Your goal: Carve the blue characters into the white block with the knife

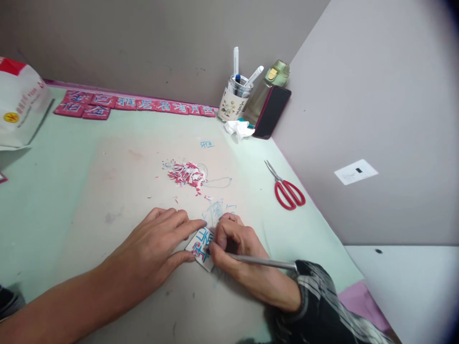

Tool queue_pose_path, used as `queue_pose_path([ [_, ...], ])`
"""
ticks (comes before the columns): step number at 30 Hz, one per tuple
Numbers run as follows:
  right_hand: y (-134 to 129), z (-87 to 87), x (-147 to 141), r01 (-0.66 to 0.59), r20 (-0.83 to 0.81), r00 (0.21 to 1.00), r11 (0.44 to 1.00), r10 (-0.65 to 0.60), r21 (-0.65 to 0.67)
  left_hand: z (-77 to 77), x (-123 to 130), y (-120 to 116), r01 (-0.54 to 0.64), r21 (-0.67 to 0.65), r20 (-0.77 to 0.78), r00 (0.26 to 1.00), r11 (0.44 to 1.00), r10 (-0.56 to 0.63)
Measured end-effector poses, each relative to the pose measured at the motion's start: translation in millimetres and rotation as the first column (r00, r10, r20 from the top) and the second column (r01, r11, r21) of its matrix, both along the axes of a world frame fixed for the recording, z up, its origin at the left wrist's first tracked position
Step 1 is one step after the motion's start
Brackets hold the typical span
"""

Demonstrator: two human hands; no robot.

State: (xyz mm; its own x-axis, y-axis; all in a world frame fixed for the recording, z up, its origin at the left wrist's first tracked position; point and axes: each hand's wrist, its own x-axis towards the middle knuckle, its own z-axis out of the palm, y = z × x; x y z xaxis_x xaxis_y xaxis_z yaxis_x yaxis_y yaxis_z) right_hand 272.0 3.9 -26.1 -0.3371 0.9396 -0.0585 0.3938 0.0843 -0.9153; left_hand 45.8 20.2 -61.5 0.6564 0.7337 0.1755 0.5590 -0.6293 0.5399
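Observation:
A small white tile [205, 262] with blue strokes and some red patches lies tilted on the board in front of me. My left hand [167, 234] grips its edges between thumb and index finger. In my right hand [238, 246] is a slim silver pen-shaped carving tool [261, 261], pinched near its front end above the tile's right side. My fingers hide the tool's tip. Just beyond the hands, a heap of red and white shavings [188, 174] sits on the beige board [118, 191], near blue scribbled marks.
Red tiles with pale blue characters [156, 105] line the back edge. Red-handled scissors [287, 191] lie at right. Behind stand a pen jar [231, 102], a green bottle [257, 98] and a leaning phone [272, 112], with a crumpled tissue [238, 129] nearby. A white bag [23, 105] stands left.

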Motion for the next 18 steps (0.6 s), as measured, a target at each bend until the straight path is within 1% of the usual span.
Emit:
queue_pose_path([
  [6,-0.9,0.6,-0.4,-0.025,-0.013,1.0,1.0,0.025,0.007,0.1,1.0,-3.2,-0.045,0.006,-0.012,0.999,0.999,0.045],
  [11,-1.6,1.3,-0.8,-0.031,-0.008,0.999,0.999,0.031,0.005,0.8,-0.3,-1.7,-0.018,-0.002,-0.006,1.0,1.0,0.018],
  [15,-1.1,2.1,-0.8,-0.032,0.021,0.999,0.999,0.032,0.013,2.8,3.0,-4.4,-0.022,-0.001,-0.008,1.0,1.0,0.022],
  [18,0.3,3.3,-0.4,-0.052,0.053,0.997,0.998,0.05,0.027,5.0,11.4,-13.3,-0.074,0.022,-0.015,0.997,0.997,0.074],
])
